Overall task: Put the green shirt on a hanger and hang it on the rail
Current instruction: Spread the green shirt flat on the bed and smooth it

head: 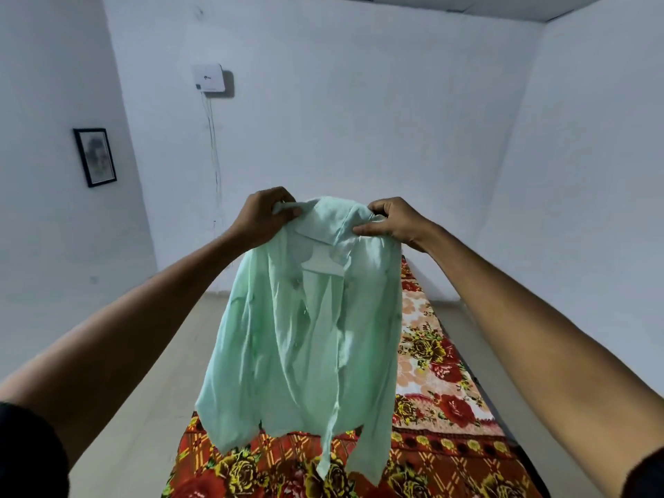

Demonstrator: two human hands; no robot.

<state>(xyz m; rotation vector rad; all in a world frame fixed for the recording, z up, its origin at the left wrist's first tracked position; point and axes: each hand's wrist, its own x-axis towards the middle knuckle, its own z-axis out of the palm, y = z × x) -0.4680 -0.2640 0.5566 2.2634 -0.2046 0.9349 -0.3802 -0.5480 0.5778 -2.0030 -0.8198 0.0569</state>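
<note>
A pale green button-up shirt (309,339) hangs in the air in front of me, front facing me and partly open. A white hanger (321,262) shows inside the neck opening, mostly covered by the cloth. My left hand (262,215) pinches the collar and left shoulder, with a white piece between its fingers that may be the hanger's end. My right hand (391,221) grips the right shoulder of the shirt near the collar. No rail is in view.
Below the shirt lies a mattress with a red and yellow floral cover (431,407), running along the right wall. A white box (209,78) with cables and a framed picture (95,157) hang on the walls. Bare floor lies to the left.
</note>
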